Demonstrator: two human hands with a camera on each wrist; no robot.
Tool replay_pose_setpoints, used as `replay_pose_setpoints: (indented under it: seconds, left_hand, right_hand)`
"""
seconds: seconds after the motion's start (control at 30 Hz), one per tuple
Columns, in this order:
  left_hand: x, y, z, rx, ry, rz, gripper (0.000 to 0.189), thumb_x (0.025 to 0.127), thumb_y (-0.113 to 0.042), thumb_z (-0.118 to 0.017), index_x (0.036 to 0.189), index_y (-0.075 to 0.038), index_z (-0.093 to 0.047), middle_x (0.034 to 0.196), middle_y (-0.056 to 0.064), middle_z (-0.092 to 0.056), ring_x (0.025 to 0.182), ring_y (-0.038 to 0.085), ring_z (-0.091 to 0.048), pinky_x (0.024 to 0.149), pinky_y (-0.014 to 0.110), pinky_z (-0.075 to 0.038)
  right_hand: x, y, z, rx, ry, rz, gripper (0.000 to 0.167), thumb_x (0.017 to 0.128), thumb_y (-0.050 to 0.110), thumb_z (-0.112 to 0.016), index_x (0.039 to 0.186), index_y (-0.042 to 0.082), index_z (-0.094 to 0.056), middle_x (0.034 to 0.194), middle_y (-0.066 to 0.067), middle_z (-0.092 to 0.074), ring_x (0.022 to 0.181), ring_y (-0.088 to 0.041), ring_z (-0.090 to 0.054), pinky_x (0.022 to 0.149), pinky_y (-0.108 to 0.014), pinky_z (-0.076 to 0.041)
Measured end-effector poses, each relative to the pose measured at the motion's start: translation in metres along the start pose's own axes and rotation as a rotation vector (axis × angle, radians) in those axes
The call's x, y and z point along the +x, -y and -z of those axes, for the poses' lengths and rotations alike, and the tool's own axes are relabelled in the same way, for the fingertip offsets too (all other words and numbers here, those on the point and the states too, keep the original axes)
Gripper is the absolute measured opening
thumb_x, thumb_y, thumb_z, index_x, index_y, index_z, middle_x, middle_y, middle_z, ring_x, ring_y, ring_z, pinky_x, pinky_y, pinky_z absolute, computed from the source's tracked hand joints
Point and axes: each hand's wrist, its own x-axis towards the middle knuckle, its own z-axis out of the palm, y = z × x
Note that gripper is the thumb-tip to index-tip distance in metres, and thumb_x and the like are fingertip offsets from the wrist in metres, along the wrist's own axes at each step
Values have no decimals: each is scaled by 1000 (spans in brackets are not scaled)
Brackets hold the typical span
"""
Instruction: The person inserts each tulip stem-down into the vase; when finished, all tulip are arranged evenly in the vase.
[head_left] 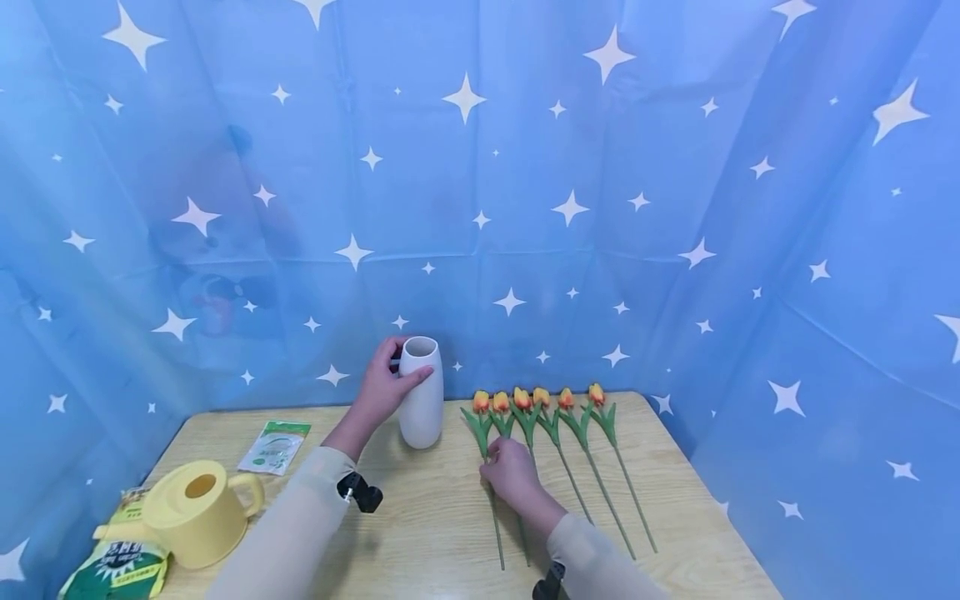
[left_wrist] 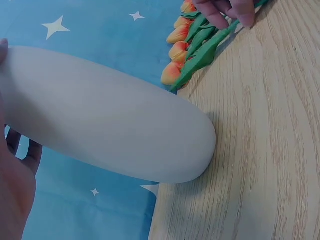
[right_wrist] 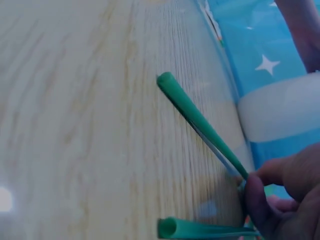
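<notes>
A white vase [head_left: 422,408] stands upright on the table near its back edge. My left hand [head_left: 384,385] grips it around the upper part, thumb on the near side; in the left wrist view the vase [left_wrist: 110,115] fills the middle. To its right lies a row of several orange-and-yellow tulips with green leaves. My right hand [head_left: 516,477] is at the leftmost tulip [head_left: 478,423], and thumb and forefinger pinch its green stem [right_wrist: 200,122] in the right wrist view. A second stem [right_wrist: 200,228] lies beside it, partly behind the fingers.
A yellow watering can [head_left: 198,521] stands at the front left, with a green-and-yellow bag [head_left: 120,571] beside and partly under its spout. Behind it lies a small clear-and-green packet [head_left: 275,447]. A blue star-patterned curtain [head_left: 510,208] hangs behind the wooden table [head_left: 420,525].
</notes>
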Motion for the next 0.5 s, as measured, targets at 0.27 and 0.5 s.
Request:
replay_pose_setpoints:
  seconds: [0.27, 0.5]
  left_hand:
    - [1, 2, -2, -21, 2, 11, 64, 98, -41, -88, 146, -16, -55, 143, 11, -59, 129, 38, -60, 106, 62, -54]
    - [1, 2, -2, -37, 6, 15, 63, 97, -39, -88, 146, -16, -56, 143, 12, -60, 129, 39, -60, 107, 63, -53]
  right_hand:
    - [3, -7, 4, 133, 18, -17, 26, 90, -3, -78, 114, -8, -70, 79, -3, -62, 66, -14, -57, 61, -31, -51]
    - [5, -6, 8, 247, -2, 25, 24, 93, -3, -76, 116, -7, -69, 85, -3, -63, 66, -12, -58, 57, -26, -49]
